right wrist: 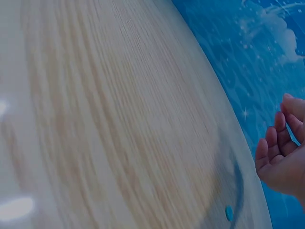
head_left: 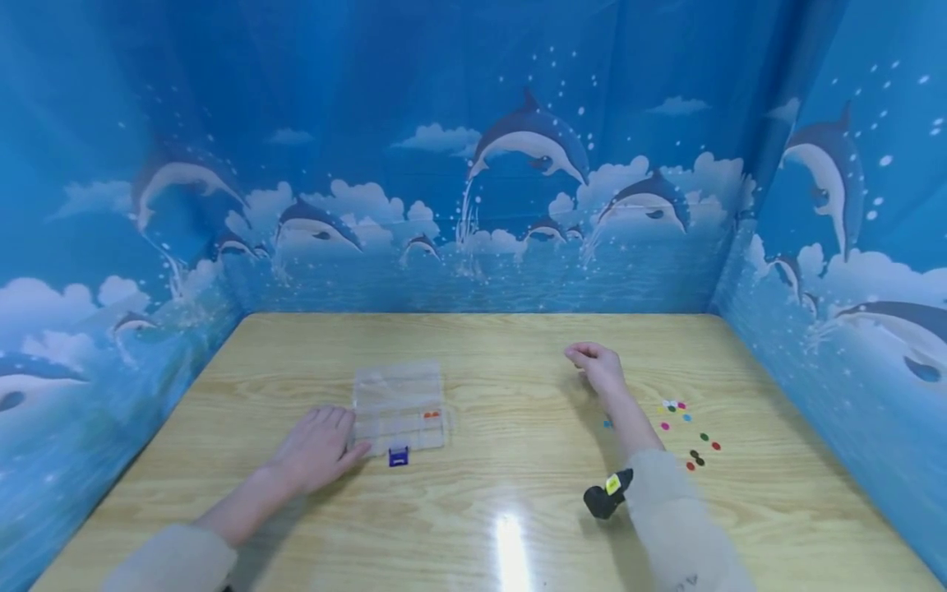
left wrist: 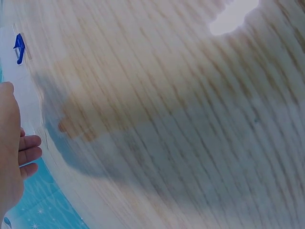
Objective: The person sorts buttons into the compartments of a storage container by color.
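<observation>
The clear box point(head_left: 399, 386) is set on the worktop point(head_left: 444, 518), flanked at its left edge by the left hand point(head_left: 318, 448), fingers relaxed side by side. The right hand's point(head_left: 601, 370) thumb and forefinger are held together; any contents cannot be told.

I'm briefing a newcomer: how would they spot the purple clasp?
On the wooden table, find the clear plastic box by the left hand. The clasp is at its near edge. Its solid dark purple sets it apart from the see-through plastic and orange pieces.
</observation>
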### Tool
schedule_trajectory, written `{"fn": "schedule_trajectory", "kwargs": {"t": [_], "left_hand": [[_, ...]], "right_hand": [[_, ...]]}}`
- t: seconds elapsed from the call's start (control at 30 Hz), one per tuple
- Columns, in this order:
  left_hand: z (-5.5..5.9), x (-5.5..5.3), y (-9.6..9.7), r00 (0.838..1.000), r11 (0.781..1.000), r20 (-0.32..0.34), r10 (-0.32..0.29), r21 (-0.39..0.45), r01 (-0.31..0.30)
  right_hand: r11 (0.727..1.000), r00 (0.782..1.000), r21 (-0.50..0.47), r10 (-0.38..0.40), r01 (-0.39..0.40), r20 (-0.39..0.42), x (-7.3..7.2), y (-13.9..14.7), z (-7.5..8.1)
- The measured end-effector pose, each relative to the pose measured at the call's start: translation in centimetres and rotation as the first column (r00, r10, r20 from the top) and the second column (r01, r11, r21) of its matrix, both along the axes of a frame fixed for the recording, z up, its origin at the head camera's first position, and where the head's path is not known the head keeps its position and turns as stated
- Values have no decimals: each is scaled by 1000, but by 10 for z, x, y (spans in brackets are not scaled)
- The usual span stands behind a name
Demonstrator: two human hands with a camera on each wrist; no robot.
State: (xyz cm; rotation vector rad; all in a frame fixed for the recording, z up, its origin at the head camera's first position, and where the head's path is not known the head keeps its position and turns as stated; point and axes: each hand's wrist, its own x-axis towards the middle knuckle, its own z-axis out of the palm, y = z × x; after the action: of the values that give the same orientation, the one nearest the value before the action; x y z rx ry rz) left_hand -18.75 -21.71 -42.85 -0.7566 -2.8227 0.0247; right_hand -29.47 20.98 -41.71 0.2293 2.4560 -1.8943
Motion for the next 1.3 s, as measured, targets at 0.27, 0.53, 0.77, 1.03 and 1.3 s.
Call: {"fn": "schedule_trajectory", "kwargs": {"t": [0.27, 0.53, 0.77, 1.03, 1.3], "left_hand": [[4, 1, 1, 1000, 1000, 20, 5, -17, -5], [3, 0, 2, 1000, 1000, 22, 1, -11, -1], [-1, 0, 1, 1000, 1000, 12, -8, -1, 8], [2, 1, 2, 1000, 1000, 5, -7, -2, 7], [4, 2, 3, 1000, 1000, 6, 2, -6, -2]], "right_hand": [[999, 1000, 45, -20, 21, -15, 8, 40, -3], [991, 998, 115, -61, 64, -33, 20, 78, -4], [970, 998, 238, -42, 54, -54, 34, 115, -3], [959, 998, 276, -60, 68, -37, 46, 145, -8], [948, 996, 305, -87, 86, -11, 56, 161, -12]]}}
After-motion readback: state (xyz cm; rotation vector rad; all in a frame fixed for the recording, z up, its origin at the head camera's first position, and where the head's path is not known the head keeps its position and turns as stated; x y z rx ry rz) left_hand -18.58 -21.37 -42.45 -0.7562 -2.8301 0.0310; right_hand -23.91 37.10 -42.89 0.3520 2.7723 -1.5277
